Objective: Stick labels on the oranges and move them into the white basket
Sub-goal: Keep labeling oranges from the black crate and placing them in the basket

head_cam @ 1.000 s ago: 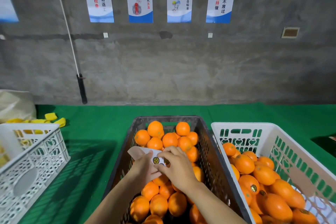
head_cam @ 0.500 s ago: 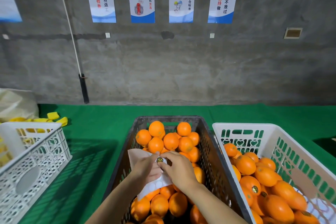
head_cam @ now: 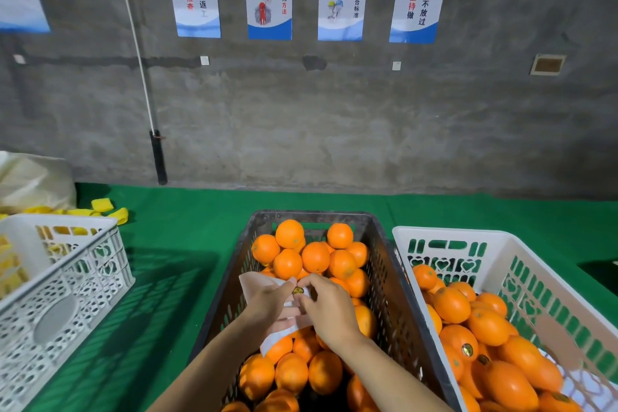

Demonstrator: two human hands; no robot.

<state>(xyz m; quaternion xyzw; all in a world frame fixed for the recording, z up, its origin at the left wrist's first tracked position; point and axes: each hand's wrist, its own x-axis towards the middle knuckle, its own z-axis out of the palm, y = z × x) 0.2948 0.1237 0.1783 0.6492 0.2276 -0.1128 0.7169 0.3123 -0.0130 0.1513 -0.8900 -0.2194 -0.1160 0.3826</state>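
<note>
A dark grey crate [head_cam: 398,294] in the middle holds several unlabelled oranges [head_cam: 314,256]. Over it, my left hand [head_cam: 267,304] grips a white strip of label backing paper [head_cam: 254,283]. My right hand [head_cam: 329,308] pinches a small round gold-and-black label [head_cam: 297,290] at the strip's top edge. Both hands touch each other above the oranges. To the right, the white basket [head_cam: 535,264] holds several oranges [head_cam: 485,326], some with gold labels [head_cam: 467,349] showing.
A second white basket [head_cam: 83,274] with yellow items inside stands at the left on the green table cover [head_cam: 174,278]. Yellow pieces [head_cam: 107,207] and a pale bag [head_cam: 30,181] lie behind it. A concrete wall with posters closes the far side.
The backing strip has slid down through my left hand, with more of it now hanging below the hands. The label sits higher, at the strip's top, under my right fingertips.
</note>
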